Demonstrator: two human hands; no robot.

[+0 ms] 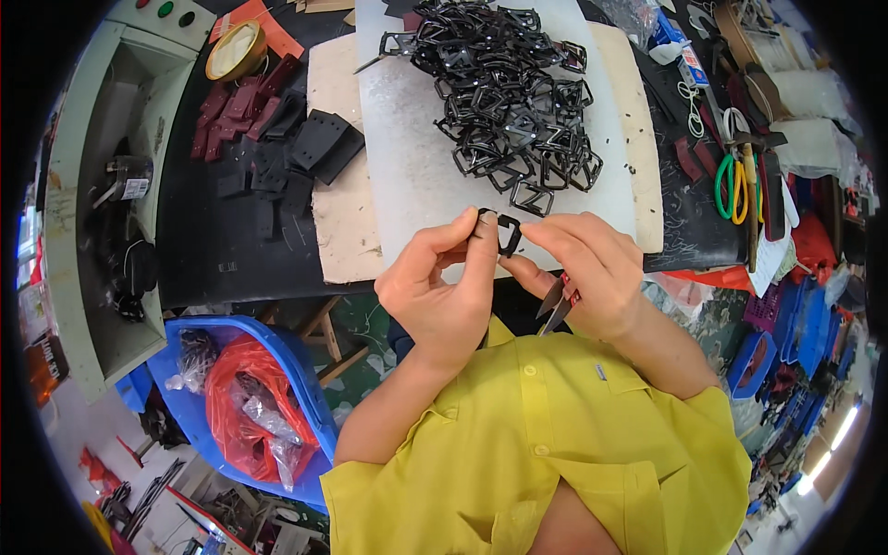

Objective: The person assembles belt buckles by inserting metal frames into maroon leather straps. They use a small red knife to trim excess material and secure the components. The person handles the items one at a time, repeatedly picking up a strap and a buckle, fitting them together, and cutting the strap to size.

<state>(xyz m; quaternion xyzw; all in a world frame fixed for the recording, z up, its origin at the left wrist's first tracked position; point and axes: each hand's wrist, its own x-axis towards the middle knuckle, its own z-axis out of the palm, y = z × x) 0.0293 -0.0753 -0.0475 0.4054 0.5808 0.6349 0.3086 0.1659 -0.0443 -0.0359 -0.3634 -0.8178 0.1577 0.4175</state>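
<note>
Above the table's near edge, my left hand [439, 277] pinches a small black frame-shaped buckle [509, 237], with a dark bit showing between thumb and fingers. My right hand [592, 268] has its thumb and forefinger at the buckle's right side. Tucked in the same hand is a small pair of scissors [553, 308] with red on its handle, the blades pointing down toward my body. Fingers hide most of the handle. Just beyond my hands lies a large heap of black metal buckles [518, 92] on a white sheet [407, 185].
Left of the sheet are black leather pieces [326, 146], dark red pieces [242, 104] and a yellow bowl [237, 51]. At right hang green-handled scissors [724, 185] among other tools. A blue tub [314, 370] with red plastic bags stands below left, beside a grey metal cabinet [102, 361].
</note>
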